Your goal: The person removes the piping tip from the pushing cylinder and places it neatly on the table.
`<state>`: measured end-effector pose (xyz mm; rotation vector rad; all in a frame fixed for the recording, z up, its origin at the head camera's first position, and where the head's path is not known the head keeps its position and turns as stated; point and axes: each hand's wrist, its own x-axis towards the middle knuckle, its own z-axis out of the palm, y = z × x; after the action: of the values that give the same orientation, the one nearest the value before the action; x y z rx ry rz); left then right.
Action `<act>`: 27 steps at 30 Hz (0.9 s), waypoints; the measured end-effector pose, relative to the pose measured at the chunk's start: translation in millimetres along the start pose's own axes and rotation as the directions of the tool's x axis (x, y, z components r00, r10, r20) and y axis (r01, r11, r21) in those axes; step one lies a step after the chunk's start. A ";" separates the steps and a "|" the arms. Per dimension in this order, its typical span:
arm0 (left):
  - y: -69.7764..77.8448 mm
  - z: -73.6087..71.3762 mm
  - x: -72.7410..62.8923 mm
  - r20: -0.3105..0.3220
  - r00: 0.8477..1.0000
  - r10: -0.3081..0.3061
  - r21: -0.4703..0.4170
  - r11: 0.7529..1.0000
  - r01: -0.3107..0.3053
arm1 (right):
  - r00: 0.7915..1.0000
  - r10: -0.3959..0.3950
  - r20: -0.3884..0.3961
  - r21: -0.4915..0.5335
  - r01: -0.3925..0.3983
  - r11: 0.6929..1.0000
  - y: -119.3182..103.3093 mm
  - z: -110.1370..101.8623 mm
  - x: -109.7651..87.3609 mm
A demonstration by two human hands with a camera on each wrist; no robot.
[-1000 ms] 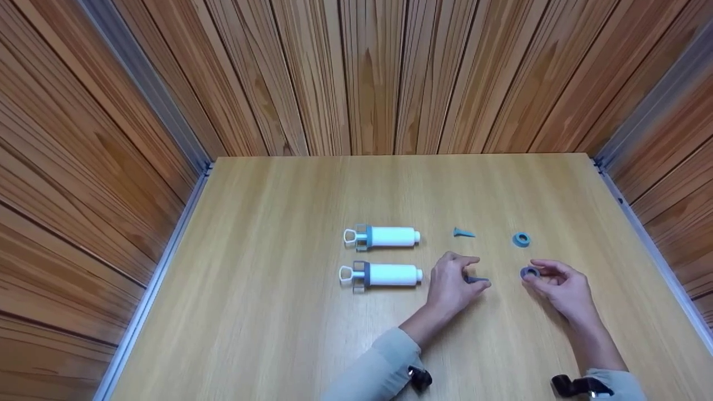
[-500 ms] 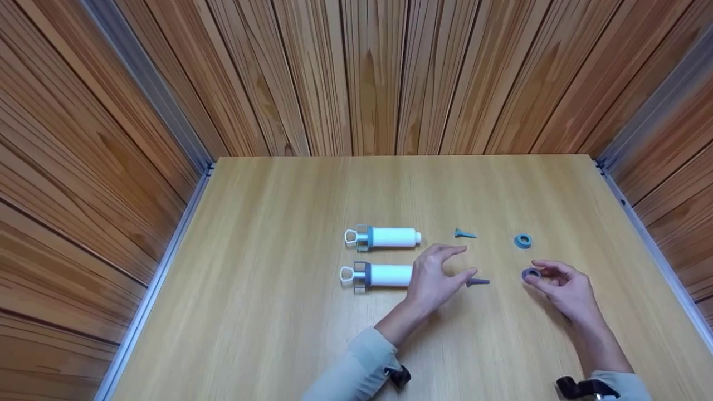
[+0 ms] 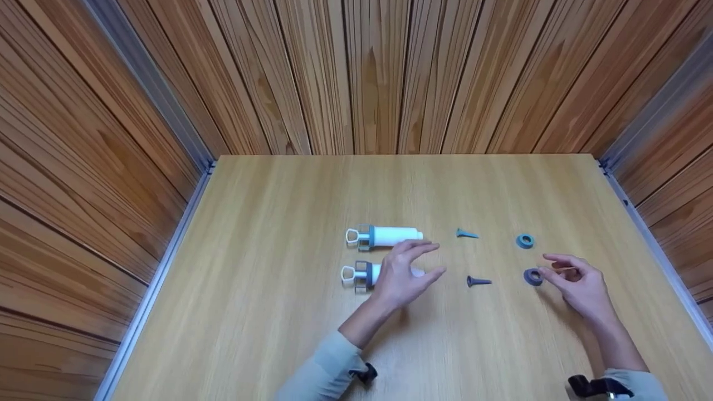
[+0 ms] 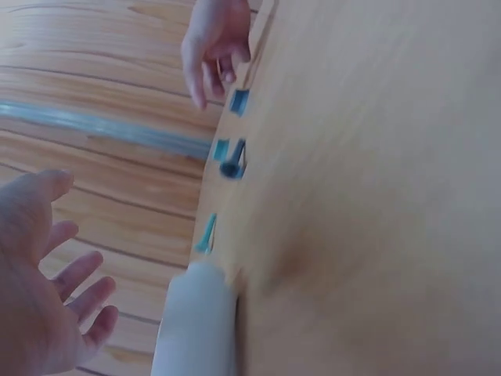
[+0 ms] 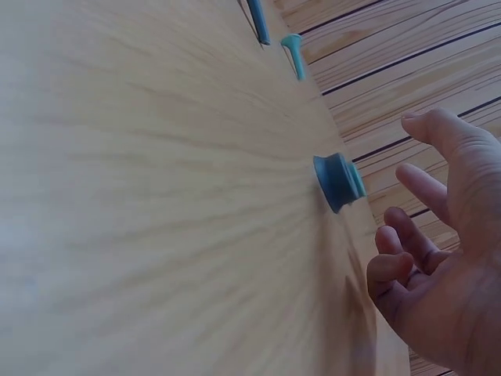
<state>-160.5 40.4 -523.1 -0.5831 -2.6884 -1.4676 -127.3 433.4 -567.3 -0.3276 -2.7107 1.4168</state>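
My left hand [image 3: 398, 278] hovers with spread fingers over the lower syringe-like pump [image 3: 361, 274], hiding much of its white barrel. This pump has a dark grey-blue collar and a looped white handle. In the left wrist view, a white barrel [image 4: 196, 321] lies beside the hand [image 4: 35, 290], which holds nothing. My right hand [image 3: 582, 287] stands just right of the dark grey-blue ring [image 3: 527, 278], fingers loosely bent around nothing. A gap separates the hand [image 5: 446, 274] from that ring [image 5: 335, 182] in the right wrist view. Between the hands lies a dark funnel-shaped nozzle [image 3: 480, 282].
Behind lies a second pump [image 3: 392, 236] with a teal collar. To its right are a teal nozzle [image 3: 468, 234] and a teal ring [image 3: 519, 241]. Wood-panelled walls [image 3: 367, 78] and metal rails [image 3: 161, 267] border the wooden table [image 3: 267, 223].
My left hand has left the dark nozzle and moved left over the lower pump. My right hand has let go of the dark ring and drawn slightly right.
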 end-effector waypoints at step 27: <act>-56.0 -140.1 1.5 -0.213 0.975 0.057 0.108 0.993 -0.035 | 0.982 -0.186 -0.040 -0.045 0.184 0.982 -36.8 -50.9 24.4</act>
<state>-202.4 -100.7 -490.0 -0.4480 -2.5466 -1.2879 -148.9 459.2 -509.0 -0.1032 -2.6580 1.2907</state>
